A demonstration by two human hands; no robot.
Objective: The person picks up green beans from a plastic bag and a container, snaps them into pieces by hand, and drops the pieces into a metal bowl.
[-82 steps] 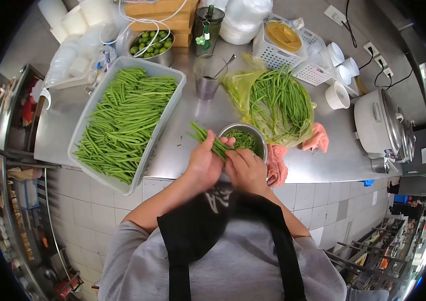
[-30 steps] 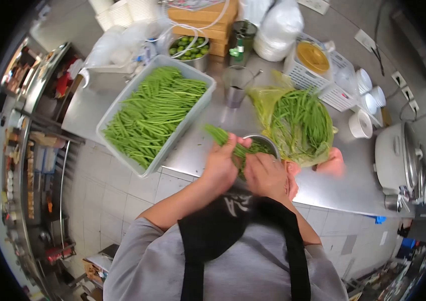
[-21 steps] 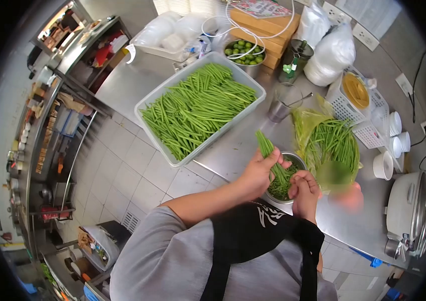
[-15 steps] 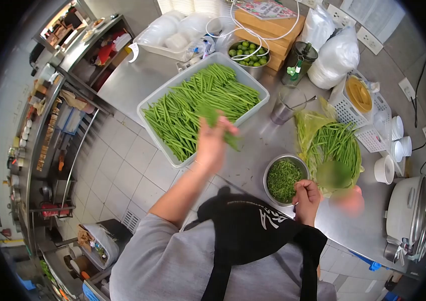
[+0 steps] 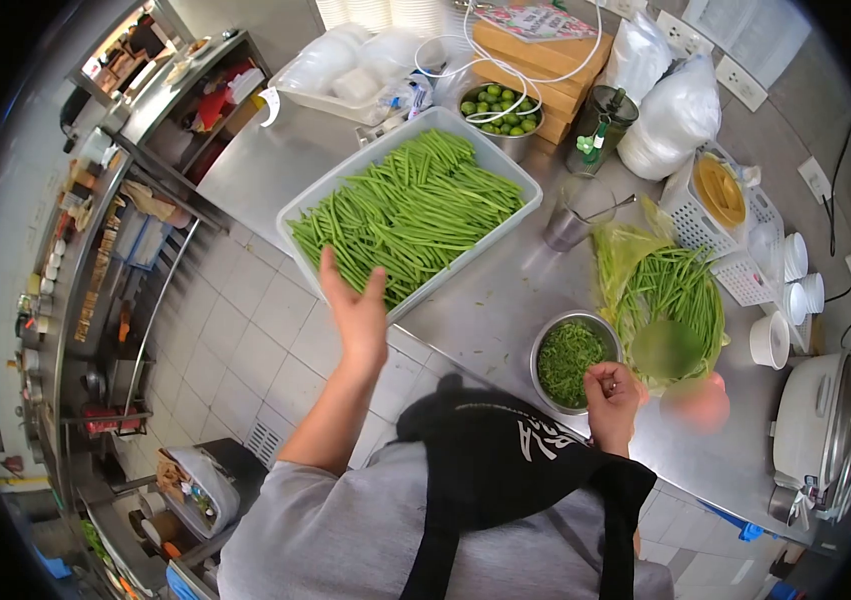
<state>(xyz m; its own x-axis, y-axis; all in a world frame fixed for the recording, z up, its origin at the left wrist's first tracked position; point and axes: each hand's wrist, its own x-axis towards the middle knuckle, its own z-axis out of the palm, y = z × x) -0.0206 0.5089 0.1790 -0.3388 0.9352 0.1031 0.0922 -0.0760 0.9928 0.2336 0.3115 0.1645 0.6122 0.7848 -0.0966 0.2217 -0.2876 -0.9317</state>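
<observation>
My left hand (image 5: 357, 312) is spread at the near left edge of a large plastic tub (image 5: 520, 212), with nothing in its fingers. Long green beans (image 5: 415, 205) fill the tub. My right hand (image 5: 613, 388) is pinched at the right rim of a metal bowl (image 5: 536, 392); whatever its fingertips hold is too small to make out. Inside the bowl lie finely cut green pieces (image 5: 567, 362). To the right of the bowl, more green beans (image 5: 673, 300) lie on a yellowish plastic bag (image 5: 613, 262).
A bowl of limes (image 5: 501, 108), a metal cup (image 5: 567, 230) and a green container (image 5: 603, 125) stand behind. White baskets (image 5: 687, 205), a white bowl (image 5: 768, 338) and a large pot (image 5: 813, 415) are at the right. A blurred patch covers part of the bagged beans.
My left hand has moved from over the tub toward its near left edge and opened, and the green beans it held are gone from it. My right hand has barely moved.
</observation>
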